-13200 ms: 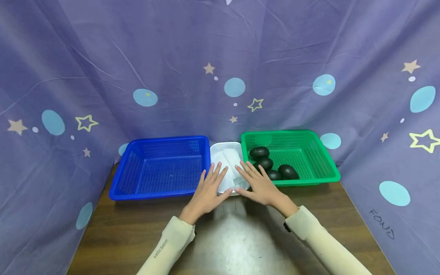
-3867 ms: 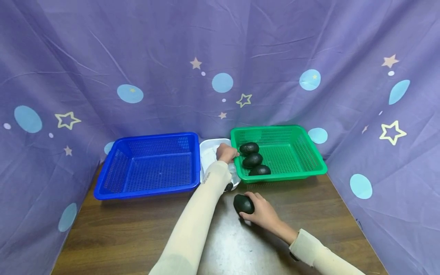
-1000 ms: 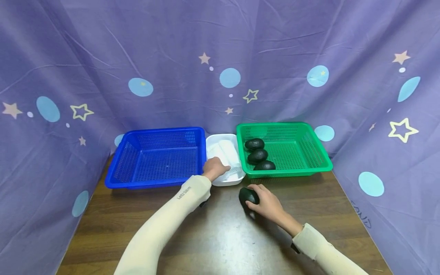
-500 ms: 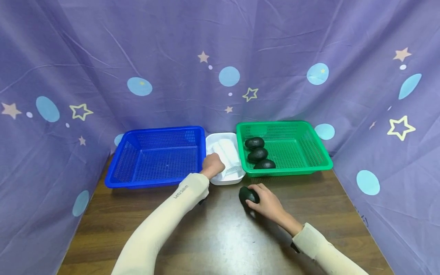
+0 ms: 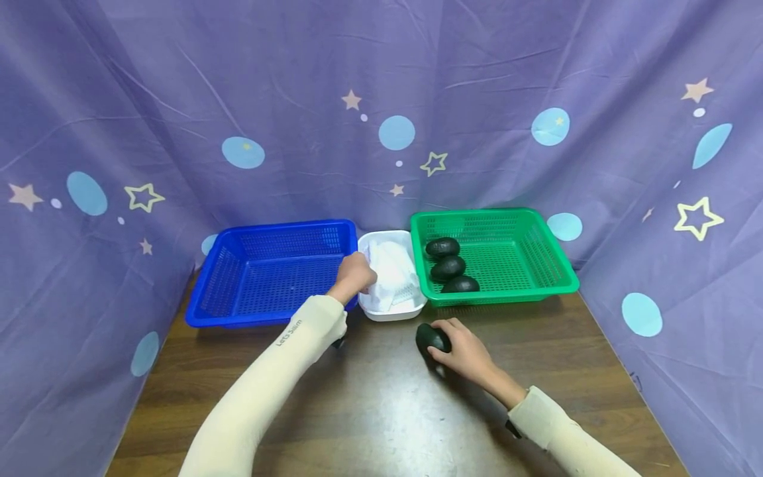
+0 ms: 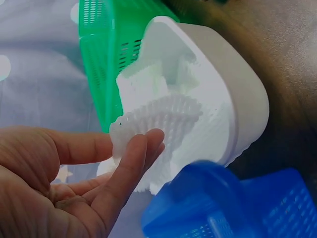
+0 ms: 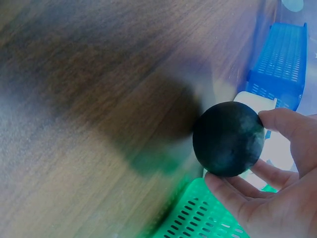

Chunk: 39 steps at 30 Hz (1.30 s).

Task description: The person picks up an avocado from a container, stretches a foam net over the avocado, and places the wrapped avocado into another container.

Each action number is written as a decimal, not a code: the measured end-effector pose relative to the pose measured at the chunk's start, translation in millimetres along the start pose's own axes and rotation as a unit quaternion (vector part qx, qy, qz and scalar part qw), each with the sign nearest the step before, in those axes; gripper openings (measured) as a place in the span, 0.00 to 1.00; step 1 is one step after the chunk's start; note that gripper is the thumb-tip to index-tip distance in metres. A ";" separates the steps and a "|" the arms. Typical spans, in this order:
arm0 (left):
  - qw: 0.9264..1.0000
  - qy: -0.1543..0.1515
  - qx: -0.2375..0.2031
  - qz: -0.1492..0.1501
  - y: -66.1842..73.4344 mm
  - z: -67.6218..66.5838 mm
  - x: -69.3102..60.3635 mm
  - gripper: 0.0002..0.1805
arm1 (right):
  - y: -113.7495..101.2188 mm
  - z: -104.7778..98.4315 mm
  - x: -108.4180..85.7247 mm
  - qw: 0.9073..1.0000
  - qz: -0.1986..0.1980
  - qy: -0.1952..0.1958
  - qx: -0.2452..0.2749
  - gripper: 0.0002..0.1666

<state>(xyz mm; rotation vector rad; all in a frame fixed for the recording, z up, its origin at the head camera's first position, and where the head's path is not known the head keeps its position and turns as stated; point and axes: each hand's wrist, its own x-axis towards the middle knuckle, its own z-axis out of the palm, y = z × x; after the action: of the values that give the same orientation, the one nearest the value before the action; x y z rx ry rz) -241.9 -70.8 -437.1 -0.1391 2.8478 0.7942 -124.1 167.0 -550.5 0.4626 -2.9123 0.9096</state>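
Observation:
My left hand [image 5: 356, 271] is over the left edge of a white tub [image 5: 393, 315], beside the blue basket. Between thumb and fingers it pinches a white foam net [image 6: 156, 116], whose ribbed mesh shows in the left wrist view. More white foam nets [image 5: 390, 262] lie in the tub. My right hand [image 5: 467, 351] grips a dark green avocado [image 5: 433, 338] just in front of the tub, thumb on one side and fingers on the other. In the right wrist view the avocado [image 7: 229, 140] appears end-on, a shadow beside it on the wood.
At the right, the green basket [image 5: 527, 295] has 3 avocados [image 5: 448, 268] along its left side. A blue perforated basket [image 5: 262, 322] stands left of the tub. All rest on a brown wooden table [image 5: 381, 424], with a purple patterned curtain [image 5: 298, 152] around it.
My left hand has moved left and slightly back from over the tub toward the blue basket, drawing the foam net up. The right hand keeps the avocado in place. Earlier, that avocado left the green basket.

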 end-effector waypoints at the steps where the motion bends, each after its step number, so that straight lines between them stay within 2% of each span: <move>1: 1.000 0.003 -0.001 0.004 -0.4 -2.2 -0.9 0.06 | 0.0 0.1 0.0 1.000 0.001 0.000 0.000 0.28; 5: 1.000 0.010 -0.018 0.012 -2.2 -9.1 -4.8 0.18 | 0.2 0.4 -0.6 1.000 0.004 -0.002 0.000 0.28; 7: 0.999 0.014 -0.033 0.016 -4.1 -11.2 -6.9 0.16 | 0.3 0.7 -1.0 1.000 0.006 -0.002 0.001 0.28; 10: 0.997 0.033 -0.058 0.028 -8.0 -12.9 -10.3 0.05 | 0.3 1.0 -1.4 1.000 0.009 -0.003 0.003 0.28; 14: 0.993 0.068 -0.082 0.056 -13.9 -14.6 -16.1 0.16 | 0.5 1.6 -1.8 1.000 0.007 -0.003 0.003 0.28; 19: 0.987 0.081 -0.115 0.082 -22.9 -15.2 -25.6 0.17 | 0.5 0.7 -1.6 1.000 -0.005 -0.001 0.002 0.28; 26: 0.975 0.057 -0.170 0.129 -45.0 -6.2 -36.7 0.15 | 0.2 -1.5 -1.2 1.000 -0.003 -0.005 -0.004 0.29; 34: 0.973 0.007 -0.181 0.144 -66.5 8.4 -54.5 0.15 | -2.3 -2.5 -1.5 1.000 0.001 -0.007 -0.008 0.30; 39: 0.969 -0.030 -0.194 0.151 -77.3 19.7 -63.9 0.13 | -5.2 -2.8 -1.8 1.000 0.000 -0.007 -0.008 0.30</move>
<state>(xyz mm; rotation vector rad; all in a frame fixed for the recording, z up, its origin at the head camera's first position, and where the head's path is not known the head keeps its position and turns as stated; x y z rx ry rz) -165.6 -123.8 -479.8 0.2701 2.6551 1.3871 -120.9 165.0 -545.6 0.4708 -2.9300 0.8864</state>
